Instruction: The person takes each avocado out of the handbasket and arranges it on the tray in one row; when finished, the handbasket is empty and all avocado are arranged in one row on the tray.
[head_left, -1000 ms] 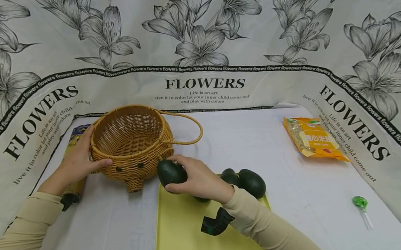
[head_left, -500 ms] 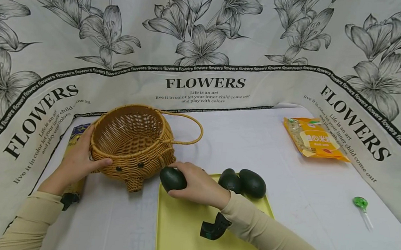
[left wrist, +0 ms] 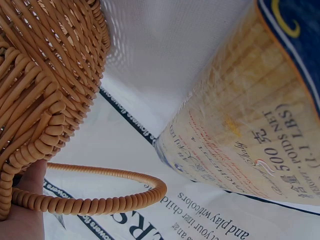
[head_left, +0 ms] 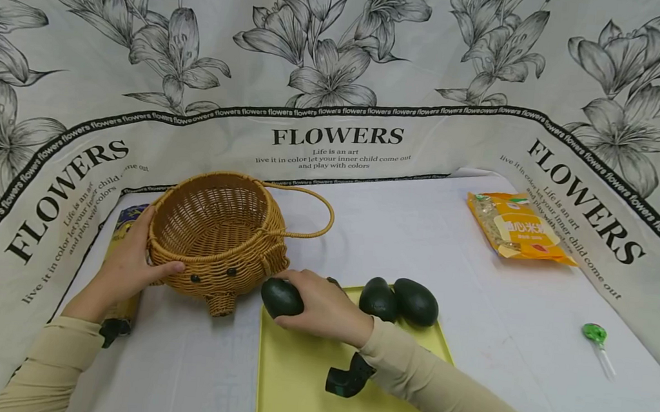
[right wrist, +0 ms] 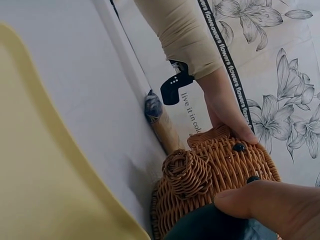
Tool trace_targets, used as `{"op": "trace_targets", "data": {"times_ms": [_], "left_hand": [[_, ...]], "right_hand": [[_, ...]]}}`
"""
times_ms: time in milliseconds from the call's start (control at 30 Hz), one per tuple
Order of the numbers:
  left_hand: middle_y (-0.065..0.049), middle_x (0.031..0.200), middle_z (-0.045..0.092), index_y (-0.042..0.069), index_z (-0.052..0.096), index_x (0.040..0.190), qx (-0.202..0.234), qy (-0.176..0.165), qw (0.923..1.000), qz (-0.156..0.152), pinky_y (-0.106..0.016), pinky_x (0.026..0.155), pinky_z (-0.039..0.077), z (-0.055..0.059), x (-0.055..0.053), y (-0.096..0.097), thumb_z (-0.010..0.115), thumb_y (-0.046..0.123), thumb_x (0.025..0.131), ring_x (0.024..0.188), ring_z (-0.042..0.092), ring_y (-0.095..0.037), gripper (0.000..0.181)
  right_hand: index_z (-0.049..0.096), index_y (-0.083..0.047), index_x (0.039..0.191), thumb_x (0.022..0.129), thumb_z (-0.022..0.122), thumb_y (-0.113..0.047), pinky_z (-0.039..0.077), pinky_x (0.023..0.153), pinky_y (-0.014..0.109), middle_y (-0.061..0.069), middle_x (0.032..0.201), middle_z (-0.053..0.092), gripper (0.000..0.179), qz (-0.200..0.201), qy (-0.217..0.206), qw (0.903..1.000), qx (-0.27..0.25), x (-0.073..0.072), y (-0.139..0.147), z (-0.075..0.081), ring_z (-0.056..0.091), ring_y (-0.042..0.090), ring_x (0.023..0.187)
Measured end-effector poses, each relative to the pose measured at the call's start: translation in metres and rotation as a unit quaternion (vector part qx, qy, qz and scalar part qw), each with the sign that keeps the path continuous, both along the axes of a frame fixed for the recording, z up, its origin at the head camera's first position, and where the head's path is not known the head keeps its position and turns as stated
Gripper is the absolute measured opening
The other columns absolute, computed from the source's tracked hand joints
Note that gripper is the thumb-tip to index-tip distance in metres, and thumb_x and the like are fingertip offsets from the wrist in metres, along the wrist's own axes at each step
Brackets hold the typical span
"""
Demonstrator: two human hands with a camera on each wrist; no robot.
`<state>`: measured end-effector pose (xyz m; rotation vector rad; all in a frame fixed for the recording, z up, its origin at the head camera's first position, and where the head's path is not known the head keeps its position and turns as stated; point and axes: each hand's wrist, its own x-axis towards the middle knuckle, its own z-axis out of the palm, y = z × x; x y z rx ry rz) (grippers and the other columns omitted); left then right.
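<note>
My left hand (head_left: 128, 261) grips the left side of a round wicker basket (head_left: 255, 265), its thumb over the front below the rim. The basket has an animal face with a snout and dark eyes, and its interior shows bare weave. With my right hand (head_left: 324, 309) I hold a dark green avocado (head_left: 282, 298) by its side, close to the basket's right front. The same avocado (right wrist: 210, 225) sits under my right thumb in the right wrist view. Two more avocados (head_left: 377, 298) lie on the yellow tray (head_left: 298, 384); a dark piece of another shows behind my right hand.
A spaghetti pack (left wrist: 240, 115) lies left of the basket, partly behind my left hand. The basket's looped handle (head_left: 329, 215) sticks out to the right. An orange food bag (head_left: 526, 228) lies at the back right, with a green lollipop (head_left: 595, 332) nearer.
My right hand and the avocado have shifted slightly down and toward me, off the basket's side. My left hand and the basket stay in place.
</note>
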<state>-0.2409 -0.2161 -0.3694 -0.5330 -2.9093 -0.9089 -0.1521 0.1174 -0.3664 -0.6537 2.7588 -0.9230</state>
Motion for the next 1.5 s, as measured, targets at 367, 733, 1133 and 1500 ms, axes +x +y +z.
{"op": "trace_targets", "data": {"times_ms": [367,733,1133,1500], "left_hand": [[-0.026,0.155,0.013,0.015,-0.008,0.152,0.003,0.003,1.0,0.002,-0.075,0.097,0.028,0.0,-0.001,0.0,0.076,0.044,0.075,0.131,0.028,-0.056,0.118],[-0.025,0.156,0.012,0.016,-0.008,0.152,0.005,0.003,1.0,0.001,-0.075,0.097,0.028,-0.003,0.0,0.0,0.076,0.044,0.075,0.132,0.027,-0.056,0.118],[-0.024,0.157,0.009,0.017,-0.009,0.152,0.01,-0.002,0.9999,0.0,-0.075,0.097,0.026,-0.001,0.001,0.0,0.076,0.043,0.075,0.134,0.024,-0.056,0.117],[-0.024,0.157,0.009,0.015,-0.008,0.152,0.006,0.0,1.0,0.002,-0.075,0.098,0.026,-0.001,0.0,0.0,0.076,0.044,0.075,0.134,0.024,-0.055,0.118]], "right_hand": [[0.048,-0.021,0.135,0.081,0.071,-0.035,0.048,0.078,0.027,0.005,0.116,0.059,0.061,-0.007,-0.002,0.9997,0.022,0.001,-0.002,-0.006,0.057,0.013,0.096],[0.05,-0.018,0.133,0.08,0.071,-0.034,0.049,0.075,0.026,0.007,0.116,0.058,0.059,-0.02,0.019,0.9989,0.038,0.002,-0.002,-0.01,0.058,0.014,0.091],[0.042,-0.021,0.141,0.083,0.066,-0.038,0.051,0.083,0.042,0.009,0.102,0.064,0.066,-0.002,0.093,0.986,0.139,0.001,0.001,-0.019,0.062,0.018,0.085],[0.052,-0.017,0.134,0.087,0.058,-0.046,0.042,0.094,0.063,0.011,0.105,0.066,0.055,-0.035,0.107,0.9717,0.208,0.0,0.002,-0.021,0.066,0.029,0.087]]}}
